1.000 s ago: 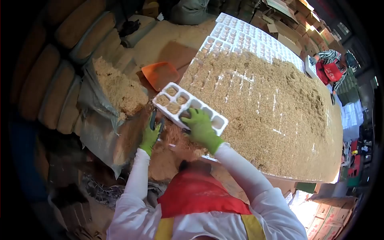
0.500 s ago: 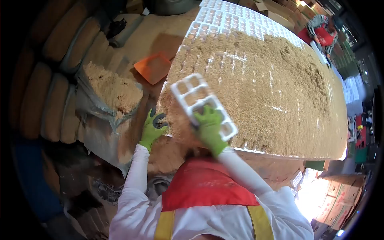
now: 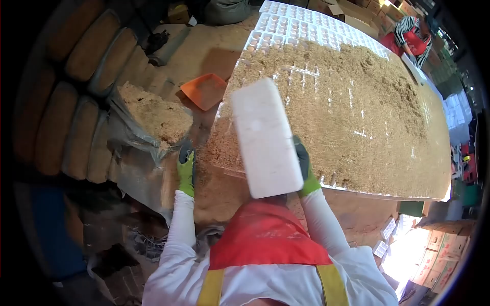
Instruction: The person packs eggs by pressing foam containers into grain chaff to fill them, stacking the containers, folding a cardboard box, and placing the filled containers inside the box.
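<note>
The right hand [image 3: 304,166], in a green glove with a dark palm, is pinching the right edge of a rectangular white foam tray [image 3: 268,140] between its fingers, keeping the tray's flat face toward the camera above the near-left part of a broad tan sawdust layer [image 3: 326,127]. The green-gloved left hand [image 3: 186,166] is hovering near a grey plastic sack [image 3: 137,166]; whether its fingers are spreading cannot be told.
</note>
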The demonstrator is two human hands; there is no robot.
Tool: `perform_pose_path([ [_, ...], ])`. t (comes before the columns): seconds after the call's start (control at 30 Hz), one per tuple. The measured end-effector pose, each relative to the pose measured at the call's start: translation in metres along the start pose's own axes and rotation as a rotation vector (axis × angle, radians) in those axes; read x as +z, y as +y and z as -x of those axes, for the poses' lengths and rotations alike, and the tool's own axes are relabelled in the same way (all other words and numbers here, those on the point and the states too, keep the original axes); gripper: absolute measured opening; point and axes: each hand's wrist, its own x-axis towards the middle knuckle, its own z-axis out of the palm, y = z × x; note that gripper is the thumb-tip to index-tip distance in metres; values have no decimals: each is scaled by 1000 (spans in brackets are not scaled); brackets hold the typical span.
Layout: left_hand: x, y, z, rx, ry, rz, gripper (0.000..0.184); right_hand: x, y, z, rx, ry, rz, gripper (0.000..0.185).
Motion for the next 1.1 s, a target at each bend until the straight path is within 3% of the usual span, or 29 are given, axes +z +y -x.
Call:
perform_pose_path([
  [0.07,9,-13,-1,120,-55,-156,40,-17,5,14,-27,264,-93,54],
  [0.1,16,-18,-8,191,-82,-231,41,-26,-5,15,-95,290,-78,54],
  [0.17,47,17,2,131,-41,-361,42,-32,-36,17,-216,301,-132,54],
  [0.23,58,23,5,92,-35,-433,44,-26,-93,22,-224,261,72,51],
  [0.33,67,7,-5,36,-82,-488,49,-93,-132,1,-472,767,1002,44],
  [0.37,70,8,-4,-20,-109,-551,50,-83,-131,3,-424,915,1527,41],
  [0.43,76,5,-9,-60,-138,-511,53,-85,-109,-22,-144,704,1717,38],
  [0.5,64,-17,-13,-49,-143,-327,54,-69,-16,-47,-610,465,2566,33],
  [0.53,49,-34,-20,-148,-179,-156,51,-36,17,-68,-116,333,2331,36],
  [0.57,50,-22,-18,-248,-143,-114,50,-14,54,-62,-514,247,2401,37],
  [0.6,53,2,-13,-347,-107,-70,49,8,70,-64,-392,-19,2406,46],
  [0.67,66,26,-4,-385,31,204,50,27,102,-47,-335,-196,2457,45],
  [0.73,70,33,-2,-364,121,380,49,28,82,-26,-347,-279,2323,43],
  [0.8,50,3,-6,-194,13,119,47,10,46,2,-306,-294,2235,42],
  [0.9,41,-37,-9,151,-146,-507,46,-67,-31,56,-252,-155,2271,39],
  [0.93,38,-47,-5,278,-168,-717,47,-89,-68,80,-378,-34,2333,40],
  [0.97,46,-42,5,362,-150,-1046,50,-108,-106,95,-297,85,2294,42],
  [1.03,66,-26,15,323,-122,-1194,60,-203,-182,122,-394,349,2428,43],
  [1.07,83,-8,22,247,-57,-1013,62,-192,-230,139,-245,563,2375,44],
  [1.1,85,-15,18,276,23,-1131,64,-232,-269,150,-292,800,2195,44],
])
